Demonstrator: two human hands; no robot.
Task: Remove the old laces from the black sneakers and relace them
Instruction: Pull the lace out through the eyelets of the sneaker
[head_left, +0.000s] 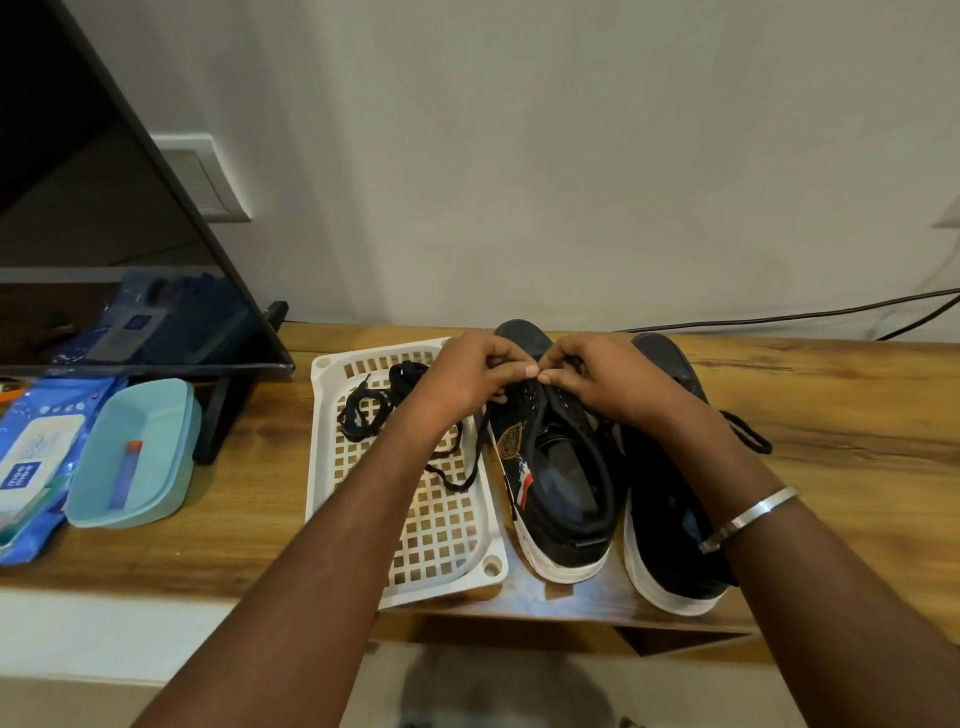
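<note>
No writing can be read anywhere: the left black canvas sneaker with a white sole (550, 467) carries a gold patch and a red, white and blue mark on its side, both too small to make out, and the blue wet-wipes pack (31, 462) at 9 o'clock has a white label and a dark blue square logo whose text is blurred.

The pack is cut off by the frame's left edge. The right black sneaker (670, 525) is partly hidden behind the right forearm, which wears a silver metal bangle (748, 517). The toes of both sneakers are covered by the hands. A loop of black lace (748, 434) shows at 3 o'clock of the right sneaker; where it runs is hidden by the wrist.

The left hand (467, 374) and the right hand (597, 379) meet over the left sneaker's upper eyelets, fingers curled, thumb tips nearly touching. Each seems to pinch a black lace end, though the lace between the fingertips is barely visible.

Both sneakers stand side by side on the wooden counter (831, 395), heels toward the viewer. Just at their 9 o'clock lies a white plastic lattice tray (441, 530) holding a loose black shoelace (379, 400). Further toward 9 o'clock sits a pale teal plastic tub (140, 447) with a blue tube with an orange cap (124, 475) inside.
</note>
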